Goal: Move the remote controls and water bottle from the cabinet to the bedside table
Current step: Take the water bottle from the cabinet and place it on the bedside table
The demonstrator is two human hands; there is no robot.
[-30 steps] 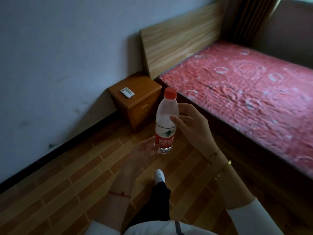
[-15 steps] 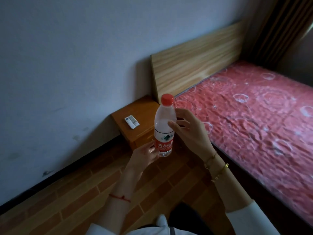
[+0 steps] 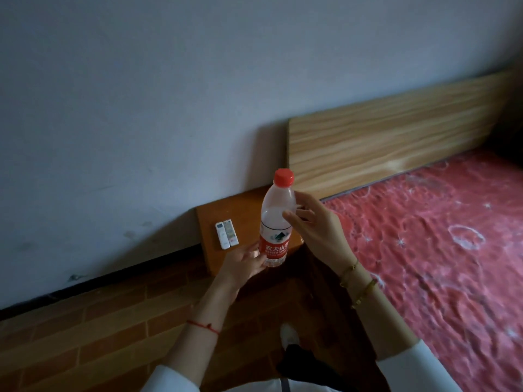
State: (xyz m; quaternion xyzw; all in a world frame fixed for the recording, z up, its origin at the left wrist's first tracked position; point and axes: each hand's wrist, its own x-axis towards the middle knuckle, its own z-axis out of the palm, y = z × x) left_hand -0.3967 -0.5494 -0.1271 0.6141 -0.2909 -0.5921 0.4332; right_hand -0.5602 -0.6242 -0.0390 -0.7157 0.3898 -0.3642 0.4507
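Holding water bottle (image 3: 276, 222) upright, both hands, remote controls (image 3: 226, 233) on bedside table (image 3: 243, 205)

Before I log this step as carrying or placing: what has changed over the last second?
The person has walked closer: the bedside table now sits right behind the water bottle, no longer well ahead. Unchanged: the bottle is upright in both hands, left hand at its base, right hand on its upper body; both remote controls lie side by side on the table.

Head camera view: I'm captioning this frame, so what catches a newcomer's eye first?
A red-capped water bottle held upright at centre, left hand at its base, right hand at its shoulder. Behind it, two remote controls lie together on the bedside table; a red mattress fills the right.
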